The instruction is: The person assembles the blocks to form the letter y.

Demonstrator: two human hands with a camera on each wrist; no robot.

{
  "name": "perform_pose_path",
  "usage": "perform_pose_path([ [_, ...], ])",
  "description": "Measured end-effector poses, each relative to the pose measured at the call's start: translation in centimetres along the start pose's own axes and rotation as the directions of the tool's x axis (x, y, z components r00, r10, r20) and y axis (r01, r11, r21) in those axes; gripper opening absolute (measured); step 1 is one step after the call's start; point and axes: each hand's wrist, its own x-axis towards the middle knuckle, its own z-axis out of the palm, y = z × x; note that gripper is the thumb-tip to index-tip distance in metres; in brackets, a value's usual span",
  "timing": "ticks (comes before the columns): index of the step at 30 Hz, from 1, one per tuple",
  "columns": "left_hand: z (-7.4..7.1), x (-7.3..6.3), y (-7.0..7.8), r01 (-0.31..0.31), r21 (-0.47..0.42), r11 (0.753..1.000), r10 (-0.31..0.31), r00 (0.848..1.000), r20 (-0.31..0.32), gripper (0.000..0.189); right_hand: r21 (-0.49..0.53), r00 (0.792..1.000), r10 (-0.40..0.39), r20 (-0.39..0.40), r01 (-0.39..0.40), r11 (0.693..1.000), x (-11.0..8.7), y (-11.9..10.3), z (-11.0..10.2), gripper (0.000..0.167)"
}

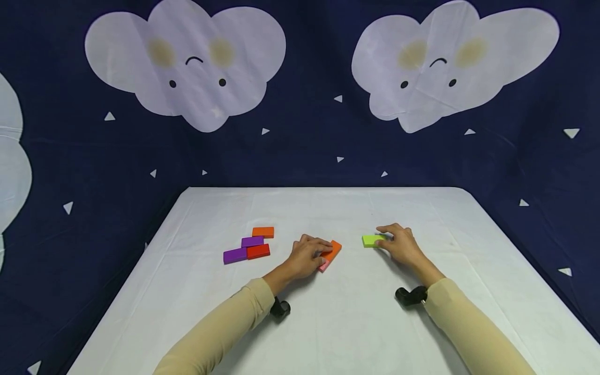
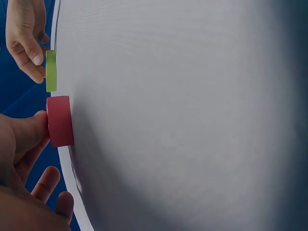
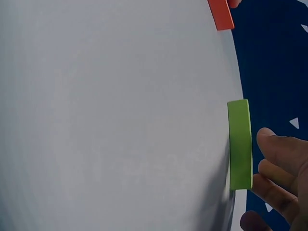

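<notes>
My left hand (image 1: 305,256) holds an orange block (image 1: 334,248), its index finger over the top and its thumb by the near left side. A pink block (image 1: 323,266) touches the orange one's near end; in the left wrist view its end (image 2: 60,121) faces the camera, hiding the orange one. To the right, a lime-green block (image 1: 371,241) lies flat on the white table. My right hand (image 1: 402,246) reaches around its right end, thumb in front and fingers behind. In the right wrist view, a gap shows between the thumb (image 3: 269,137) and the green block (image 3: 240,144).
Left of my left hand lies a stepped cluster: an orange block (image 1: 263,232), two purple blocks (image 1: 252,241) and a red block (image 1: 258,252). Black wrist devices (image 1: 410,296) sit under both forearms. A dark blue cloth (image 1: 319,146) with clouds hangs behind the table (image 1: 328,323).
</notes>
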Motion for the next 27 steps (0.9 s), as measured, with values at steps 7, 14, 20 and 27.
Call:
perform_pose_path([
  [7, -0.04, 0.12, 0.07, 0.012, 0.001, 1.000, -0.012, 1.000, 0.004, 0.031, -0.008, 0.999, 0.011, 0.042, -0.010, 1.000, 0.10, 0.52, -0.16, 0.041],
  [14, 0.04, 0.09, 0.17, 0.001, 0.002, 1.000, -0.001, 1.000, 0.002, 0.031, -0.017, 0.998, 0.008, 0.062, -0.007, 1.000, -0.32, 0.80, -0.32, 0.041],
  [20, 0.05, 0.09, 0.15, 0.002, 0.008, 1.000, -0.002, 1.000, -0.005, 0.031, -0.022, 0.998, -0.008, 0.057, 0.009, 1.000, -0.38, 0.91, -0.31, 0.039],
  [27, 0.03, 0.13, -0.04, 0.008, 0.014, 1.000, -0.008, 1.000, 0.007, 0.031, -0.019, 0.998, -0.028, 0.050, 0.029, 0.999, -0.15, 0.93, -0.13, 0.037],
])
